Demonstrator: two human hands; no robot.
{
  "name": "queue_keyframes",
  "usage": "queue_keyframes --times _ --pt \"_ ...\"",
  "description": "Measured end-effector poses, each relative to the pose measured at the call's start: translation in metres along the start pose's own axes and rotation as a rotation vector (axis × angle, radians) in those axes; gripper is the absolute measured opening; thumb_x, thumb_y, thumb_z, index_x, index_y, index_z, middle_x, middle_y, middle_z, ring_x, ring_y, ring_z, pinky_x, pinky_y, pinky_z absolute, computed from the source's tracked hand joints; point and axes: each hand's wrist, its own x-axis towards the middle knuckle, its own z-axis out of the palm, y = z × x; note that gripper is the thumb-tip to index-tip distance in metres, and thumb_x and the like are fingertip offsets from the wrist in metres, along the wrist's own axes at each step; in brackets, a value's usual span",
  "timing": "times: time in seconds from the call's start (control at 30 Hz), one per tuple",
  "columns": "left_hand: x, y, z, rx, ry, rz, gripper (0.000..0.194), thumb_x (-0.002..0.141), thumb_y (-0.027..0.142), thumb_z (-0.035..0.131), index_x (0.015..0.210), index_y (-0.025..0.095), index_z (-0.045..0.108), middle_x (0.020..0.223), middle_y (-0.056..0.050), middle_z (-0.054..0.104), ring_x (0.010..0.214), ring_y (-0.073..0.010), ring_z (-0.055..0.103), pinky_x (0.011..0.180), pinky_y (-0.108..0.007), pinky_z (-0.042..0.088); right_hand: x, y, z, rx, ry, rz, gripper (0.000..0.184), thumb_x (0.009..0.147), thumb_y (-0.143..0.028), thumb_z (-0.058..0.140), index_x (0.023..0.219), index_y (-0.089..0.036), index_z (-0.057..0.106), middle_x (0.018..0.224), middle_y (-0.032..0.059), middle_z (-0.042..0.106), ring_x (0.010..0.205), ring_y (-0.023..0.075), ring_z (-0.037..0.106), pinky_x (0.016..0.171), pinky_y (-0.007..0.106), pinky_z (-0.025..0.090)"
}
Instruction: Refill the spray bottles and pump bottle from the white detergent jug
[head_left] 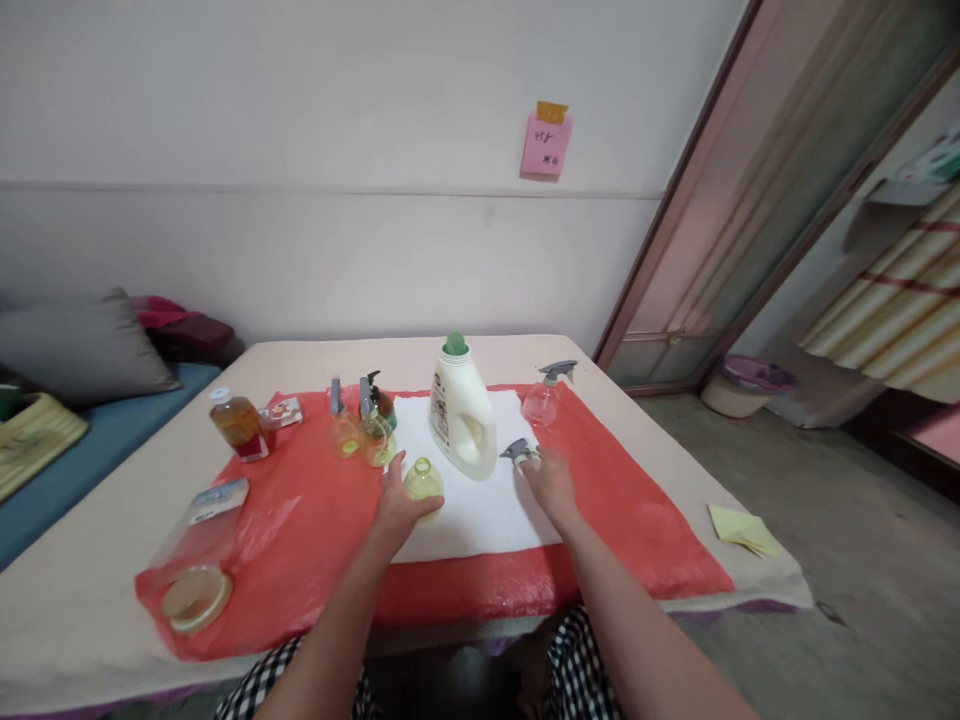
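Observation:
My left hand (399, 503) curves around a small yellow-green clear bottle (422, 478), its neck uncovered, with the thumb across its near side. In my right hand (552, 487) is a grey spray nozzle (516, 450), pinched near its collar at the right edge of the white sheet (471, 528). Between the two hands, a little farther back, stands a large cream detergent jug (459, 405) with a green spout (455, 345). Behind my right hand is a pinkish clear spray bottle (541, 402) with a grey trigger head.
Two spray bottles, one orange-tinted (346, 435) and one yellowish (381, 448), stand left of the sheet. Farther left are an amber liquid bottle (238, 425) and a clear jar (196, 598) lying on the red cover (315, 560). Yellow paper (742, 530) lies near the right edge.

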Motion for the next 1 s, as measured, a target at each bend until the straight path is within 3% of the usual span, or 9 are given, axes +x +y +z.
queue_keyframes --times 0.17,0.33,0.5,0.6,0.7,0.83,0.9,1.0 --pt "-0.016 0.022 -0.004 0.048 0.043 0.102 0.109 0.052 0.034 0.085 0.146 0.019 0.032 0.149 -0.019 0.035 0.139 -0.0392 0.036 0.113 -0.055 0.031 -0.004 -0.023 0.011 0.255 0.040 -0.155 0.043 0.085 -0.038 0.062 0.123 -0.017 0.057 0.123 0.0123 0.063 0.112 0.0247 0.060 0.096 0.044 0.049" --pt "-0.032 0.042 -0.001 0.080 0.206 0.234 0.098 0.065 0.041 0.080 0.146 0.015 0.031 0.144 -0.021 0.038 0.137 -0.0371 0.040 0.113 -0.055 0.034 -0.010 -0.053 0.035 0.460 0.011 -0.250 0.056 0.074 -0.047 0.060 0.122 -0.019 0.058 0.119 0.0110 0.067 0.105 0.0259 0.061 0.090 0.041 0.049" --pt "-0.039 0.042 0.010 0.170 0.316 0.524 0.085 0.077 0.044 0.074 0.145 0.018 0.031 0.143 -0.020 0.040 0.137 -0.0352 0.038 0.113 -0.057 0.033 -0.003 -0.070 0.046 0.542 0.018 -0.191 0.040 0.069 -0.050 0.063 0.094 -0.019 0.063 0.083 0.0033 0.068 0.077 0.0229 0.058 0.073 0.037 0.047" --pt "-0.049 0.044 0.020 0.240 0.349 0.708 0.079 0.084 0.043 0.068 0.148 0.022 0.027 0.146 -0.019 0.037 0.140 -0.0341 0.036 0.112 -0.058 0.035 0.000 -0.077 0.045 0.580 0.026 -0.154 0.033 0.065 -0.048 0.066 0.083 -0.021 0.059 0.073 -0.0007 0.063 0.071 0.0208 0.055 0.067 0.034 0.045" --pt "-0.062 0.048 0.032 0.267 0.297 0.815 0.074 0.088 0.038 0.064 0.149 0.024 0.024 0.146 -0.019 0.038 0.139 -0.0326 0.037 0.112 -0.057 0.037 -0.004 -0.086 0.029 0.607 0.026 -0.146 0.034 0.066 -0.048 0.067 0.085 -0.020 0.059 0.073 -0.0010 0.063 0.069 0.0200 0.056 0.065 0.033 0.046" --pt "-0.079 0.053 0.049 0.217 0.093 0.803 0.074 0.089 0.032 0.063 0.150 0.025 0.022 0.147 -0.016 0.041 0.139 -0.0306 0.038 0.113 -0.055 0.037 -0.019 -0.093 -0.019 0.584 0.037 -0.152 0.047 0.068 -0.053 0.069 0.100 -0.019 0.064 0.083 0.0034 0.069 0.074 0.0223 0.060 0.067 0.034 0.047" --pt "-0.085 0.056 0.057 0.144 0.024 0.735 0.078 0.085 0.029 0.066 0.149 0.024 0.022 0.149 -0.016 0.038 0.141 -0.0309 0.036 0.114 -0.055 0.035 -0.028 -0.093 -0.048 0.532 0.064 -0.149 0.049 0.069 -0.056 0.070 0.101 -0.020 0.066 0.084 0.0037 0.070 0.075 0.0223 0.061 0.067 0.034 0.046" --pt "-0.093 0.062 0.067 -0.062 -0.059 0.484 0.082 0.079 0.029 0.072 0.148 0.023 0.026 0.149 -0.017 0.039 0.140 -0.0320 0.036 0.115 -0.053 0.033 -0.041 -0.086 -0.089 0.158 0.126 -0.187 0.046 0.071 -0.066 0.064 0.080 -0.022 0.064 0.066 0.0003 0.065 0.063 0.0204 0.058 0.060 0.032 0.042"
